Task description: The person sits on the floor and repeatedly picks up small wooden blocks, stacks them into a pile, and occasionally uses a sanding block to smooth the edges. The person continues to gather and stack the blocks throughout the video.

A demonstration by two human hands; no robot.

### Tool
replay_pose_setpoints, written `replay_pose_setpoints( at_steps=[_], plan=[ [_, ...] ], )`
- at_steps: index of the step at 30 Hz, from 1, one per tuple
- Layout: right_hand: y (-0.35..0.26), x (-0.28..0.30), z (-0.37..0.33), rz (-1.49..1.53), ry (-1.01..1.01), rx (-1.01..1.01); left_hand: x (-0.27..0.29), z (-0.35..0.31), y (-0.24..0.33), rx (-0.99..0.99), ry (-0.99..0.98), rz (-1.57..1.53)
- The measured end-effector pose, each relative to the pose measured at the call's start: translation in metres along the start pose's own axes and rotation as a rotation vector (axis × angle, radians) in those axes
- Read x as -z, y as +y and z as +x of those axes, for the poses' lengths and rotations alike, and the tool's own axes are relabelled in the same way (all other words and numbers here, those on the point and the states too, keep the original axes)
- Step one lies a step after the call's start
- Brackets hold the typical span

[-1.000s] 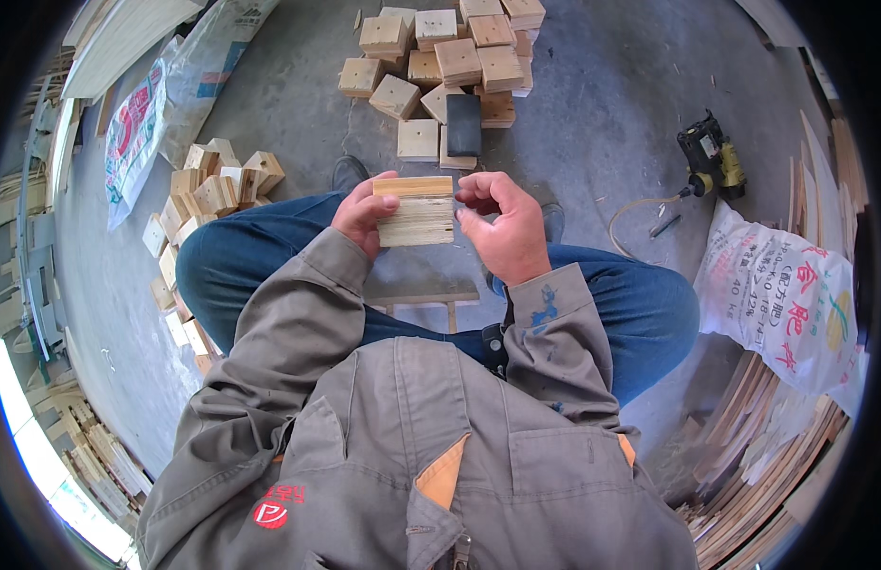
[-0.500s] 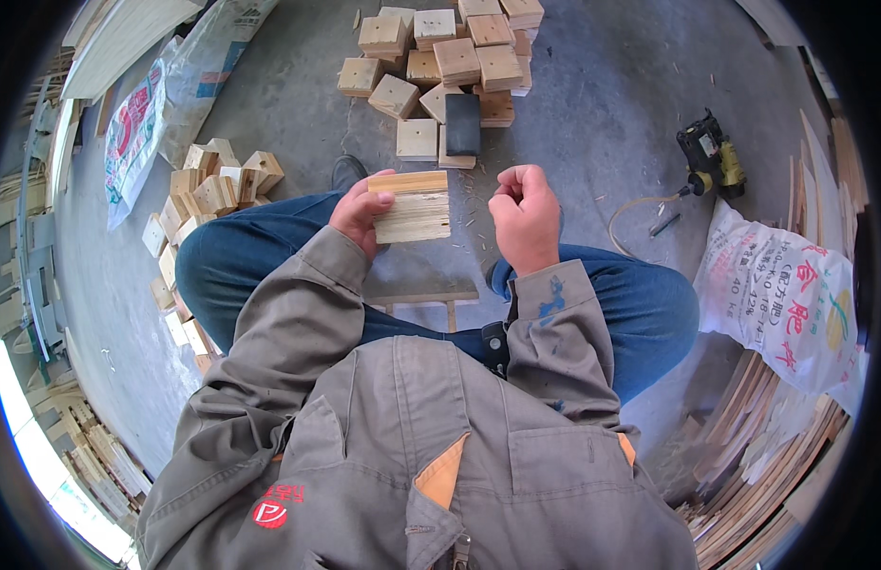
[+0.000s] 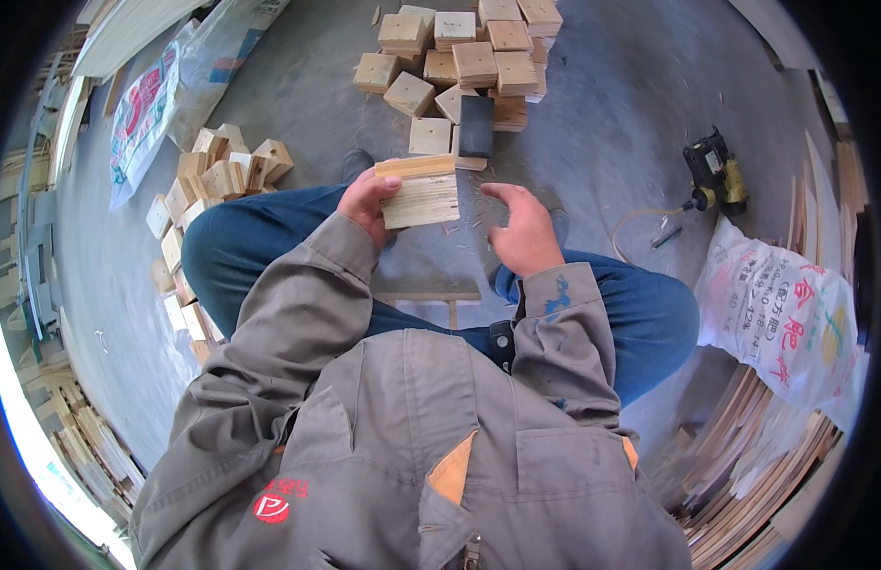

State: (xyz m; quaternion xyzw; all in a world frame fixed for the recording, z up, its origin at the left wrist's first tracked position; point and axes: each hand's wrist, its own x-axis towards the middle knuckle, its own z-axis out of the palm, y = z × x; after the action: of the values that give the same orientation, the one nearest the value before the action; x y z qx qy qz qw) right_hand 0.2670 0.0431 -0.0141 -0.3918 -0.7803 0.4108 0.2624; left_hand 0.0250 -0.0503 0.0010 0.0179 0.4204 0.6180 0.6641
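My left hand point(image 3: 366, 201) grips a layered wooden block point(image 3: 419, 198) by its left end, thumb on the near face. The block is held up in front of me, its rough, splintery layered side toward me and a smoother yellowish strip along the top. To its right, my right hand point(image 3: 526, 231) is apart from the block, index finger and thumb spread with nothing visible between them. Just beyond the block, a dark rectangular piece point(image 3: 475, 125) leans on a pile of wooden blocks point(image 3: 476, 65).
More wooden blocks point(image 3: 212, 180) are heaped beside my left knee. A nail gun point(image 3: 716, 173) with a hose lies on the floor at right. White woven sacks point(image 3: 777, 299) rest at right and far left. Long wood strips point(image 3: 744, 456) are stacked at lower right.
My right hand's fingers have opened from a closed, curled pose. The left hand still holds the block, slightly more tilted. The whole view has shifted a little.
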Motion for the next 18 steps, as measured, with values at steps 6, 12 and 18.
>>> replay_pose_setpoints(
  at_steps=[6,12,18],
  plan=[
    [-0.027,0.015,0.012,0.129,-0.170,-0.546,-0.015,-0.022,0.027,-0.117,0.036,-0.073],
    [0.011,-0.011,0.002,-0.085,-0.231,0.019,-0.009,-0.080,0.108,-0.455,-0.143,-0.054],
    [-0.005,-0.021,0.007,0.022,-0.290,-0.262,0.013,-0.230,0.201,-0.915,0.104,0.144]
  ],
)
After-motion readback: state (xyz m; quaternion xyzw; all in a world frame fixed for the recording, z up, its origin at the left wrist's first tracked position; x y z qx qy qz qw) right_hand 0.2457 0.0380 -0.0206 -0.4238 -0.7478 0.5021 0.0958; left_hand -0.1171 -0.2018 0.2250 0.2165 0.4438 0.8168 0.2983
